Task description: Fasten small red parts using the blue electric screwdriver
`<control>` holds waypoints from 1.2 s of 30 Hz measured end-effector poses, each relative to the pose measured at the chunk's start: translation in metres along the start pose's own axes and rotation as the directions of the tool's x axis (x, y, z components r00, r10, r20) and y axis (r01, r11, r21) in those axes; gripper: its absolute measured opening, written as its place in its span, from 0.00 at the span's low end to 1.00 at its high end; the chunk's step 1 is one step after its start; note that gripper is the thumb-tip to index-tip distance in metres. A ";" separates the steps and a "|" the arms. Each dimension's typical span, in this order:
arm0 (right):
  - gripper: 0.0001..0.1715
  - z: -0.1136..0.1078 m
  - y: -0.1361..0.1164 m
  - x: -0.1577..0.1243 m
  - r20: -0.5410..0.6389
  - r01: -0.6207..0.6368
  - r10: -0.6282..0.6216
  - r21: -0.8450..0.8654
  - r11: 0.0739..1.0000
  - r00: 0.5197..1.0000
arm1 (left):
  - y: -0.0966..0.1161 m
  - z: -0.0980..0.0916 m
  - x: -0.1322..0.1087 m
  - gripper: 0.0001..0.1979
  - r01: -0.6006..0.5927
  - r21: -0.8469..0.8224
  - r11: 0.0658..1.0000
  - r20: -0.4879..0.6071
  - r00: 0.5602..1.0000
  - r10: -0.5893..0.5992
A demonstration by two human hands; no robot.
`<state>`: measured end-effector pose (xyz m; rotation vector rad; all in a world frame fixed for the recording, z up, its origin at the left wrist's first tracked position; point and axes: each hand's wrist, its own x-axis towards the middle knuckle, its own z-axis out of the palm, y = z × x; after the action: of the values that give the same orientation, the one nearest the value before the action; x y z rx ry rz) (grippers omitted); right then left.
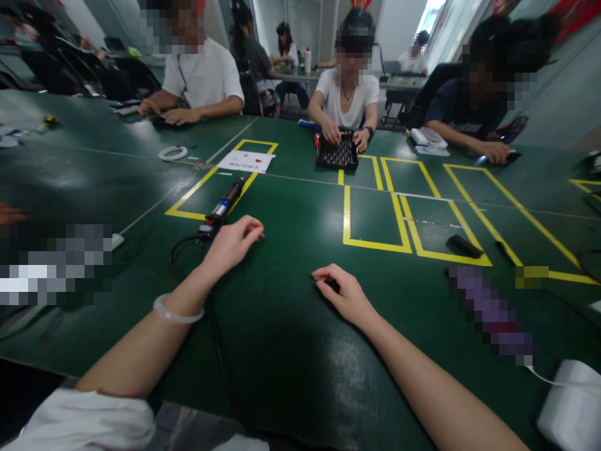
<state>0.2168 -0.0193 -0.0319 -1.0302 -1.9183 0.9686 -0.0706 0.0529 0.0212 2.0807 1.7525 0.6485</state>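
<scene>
Fingers loosely curled and close together, tips down on the green table [282, 351], the left hand [232, 241] rests empty just short of a corded electric screwdriver [226, 202]. The tool lies on its side across a yellow tape outline [197, 186], its cord end nearest the knuckles. Its cable [181, 247] loops dark over the tabletop beside the wrist, which wears a pale bracelet [176, 311].

The right hand [345, 294] lies well apart from the tool, fingers bent inward with their tips on the table and the thumb folded under. Whether they pinch anything cannot be told: the dark patch beneath them may be a small part or only shadow.

The work in hand reads as a reach for the screwdriver. Done well, it would likely mean closing around the barrel at mid-body, clear of the cable loop, so the cord neither drags nor snags.

Across the table a co-worker's hands rest at a black tray [338, 153], its contents too small to name. Print on a white sheet [246, 161] is illegible. Blurred patches cover parts of the table to either side, and a white object [570, 407] at the lower right is cut off by the frame. The screwdriver's tip is hard to make out.
</scene>
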 end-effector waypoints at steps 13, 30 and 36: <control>0.09 0.002 0.004 0.001 0.000 -0.053 0.056 0.284 0.957 0.998 | 0.072 0.068 -0.027 0.17 0.160 -0.670 0.725 0.508 0.811 0.291; 0.10 0.002 0.003 0.001 -0.062 -0.064 0.076 0.187 0.980 0.995 | 0.030 0.009 -0.004 0.23 -0.279 0.054 0.959 0.076 0.959 0.274; 0.09 0.003 0.005 0.002 -0.030 -0.068 0.073 0.143 0.987 0.997 | -0.083 -0.033 0.024 0.41 0.172 0.475 0.863 -0.102 0.985 -0.140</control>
<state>0.2150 -0.0165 -0.0370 -1.0304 -1.7670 1.1032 -0.1545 0.0905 0.0077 2.2014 2.2789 0.2419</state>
